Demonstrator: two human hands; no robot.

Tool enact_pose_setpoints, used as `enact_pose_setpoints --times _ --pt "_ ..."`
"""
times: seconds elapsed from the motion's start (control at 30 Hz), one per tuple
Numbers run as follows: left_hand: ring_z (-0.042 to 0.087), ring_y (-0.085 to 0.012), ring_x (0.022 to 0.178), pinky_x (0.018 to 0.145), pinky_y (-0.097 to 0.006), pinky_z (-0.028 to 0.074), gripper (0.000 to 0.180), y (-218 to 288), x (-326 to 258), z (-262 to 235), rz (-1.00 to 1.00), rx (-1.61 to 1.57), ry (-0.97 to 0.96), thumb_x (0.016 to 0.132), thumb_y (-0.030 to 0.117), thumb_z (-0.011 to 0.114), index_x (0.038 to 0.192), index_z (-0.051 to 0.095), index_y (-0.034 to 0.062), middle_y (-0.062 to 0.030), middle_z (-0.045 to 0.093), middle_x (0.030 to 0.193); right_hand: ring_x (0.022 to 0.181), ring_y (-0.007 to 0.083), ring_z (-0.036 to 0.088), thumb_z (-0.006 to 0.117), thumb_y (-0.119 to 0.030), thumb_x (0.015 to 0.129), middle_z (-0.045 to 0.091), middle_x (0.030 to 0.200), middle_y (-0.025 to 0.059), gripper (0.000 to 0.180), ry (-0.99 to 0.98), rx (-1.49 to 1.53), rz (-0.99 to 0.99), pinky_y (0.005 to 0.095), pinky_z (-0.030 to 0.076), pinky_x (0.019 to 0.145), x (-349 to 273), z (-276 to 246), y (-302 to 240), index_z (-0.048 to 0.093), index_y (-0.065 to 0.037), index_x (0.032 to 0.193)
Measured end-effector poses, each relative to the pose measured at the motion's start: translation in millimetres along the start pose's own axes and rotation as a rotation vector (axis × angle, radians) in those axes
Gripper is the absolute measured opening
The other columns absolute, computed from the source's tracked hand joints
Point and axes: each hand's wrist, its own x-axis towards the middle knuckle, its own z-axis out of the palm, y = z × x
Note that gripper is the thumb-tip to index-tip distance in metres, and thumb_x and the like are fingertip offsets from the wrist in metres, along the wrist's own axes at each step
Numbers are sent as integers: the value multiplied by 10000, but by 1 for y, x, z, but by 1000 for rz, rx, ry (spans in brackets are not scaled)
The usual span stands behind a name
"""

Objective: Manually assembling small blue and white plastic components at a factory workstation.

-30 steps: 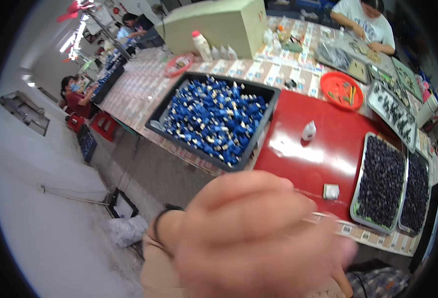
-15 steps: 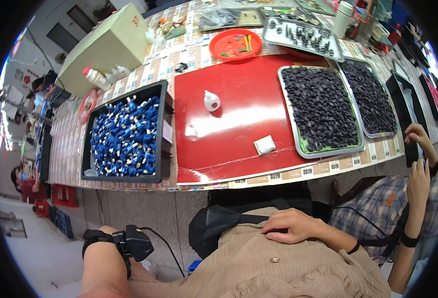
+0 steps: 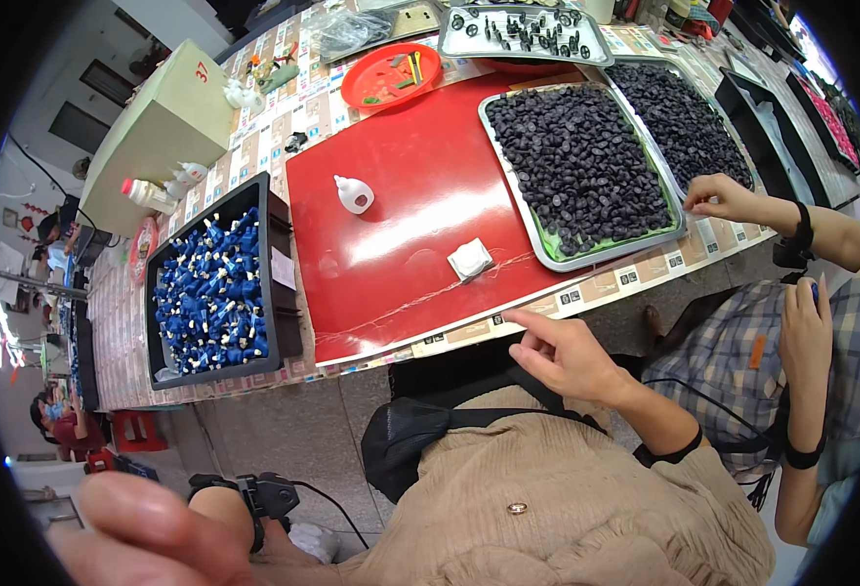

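Your single head view looks steeply down from above your lap, facing the surface [image 3: 645, 278]; the red mat [image 3: 420, 225] lies near, centre frame.

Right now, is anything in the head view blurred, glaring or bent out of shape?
Head view: the left hand, close to the lens at the lower left, is a soft blur; the glossy red mat shows a white glare streak near the small white dropper bottle; the table's front edge curves from the fisheye, with black vignette at the corners.
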Motion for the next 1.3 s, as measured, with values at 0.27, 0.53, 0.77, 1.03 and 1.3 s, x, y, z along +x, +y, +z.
enact_pose_setpoints --times 0.27,0.53,0.77,1.03,1.3 --pt "664 -229 867 767 -390 530 256 2 -2 -15 37 -154 18 746 184 709 945 686 23 -111 677 944 782 272 677 638 -123 877 680 893 168 316 -173 -152 -46 344 539 707 -41 28 31 634 -5 1170" --pt "669 -248 876 770 -403 535 270 13 -36 -25 147 -281 10 770 194 704 951 675 -5 -146 677 947 850 312 679 634 -161 878 682 938 168 300 -205 -224 -39 373 537 755 -58 43 37 648 -38 1152" --pt "673 -265 884 774 -415 539 287 32 -51 -31 161 -230 91 791 203 699 955 665 -31 -176 676 951 837 315 682 634 -123 857 690 935 174 248 -177 -221 -127 360 539 741 -57 42 41 679 -31 1083" --pt "677 -284 893 777 -428 543 311 70 -43 -51 130 -53 386 815 213 694 961 654 -59 -210 675 954 710 147 628 637 -86 874 687 850 97 237 -118 -134 77 280 515 654 -33 29 84 682 -6 1092" --pt "591 -124 1045 905 -287 482 350 -31 -247 -94 -777 264 829 932 193 656 1232 597 23 -58 635 1156 762 101 565 619 -180 875 657 1125 27 449 47 526 543 260 472 582 -13 6 174 566 -71 1308"
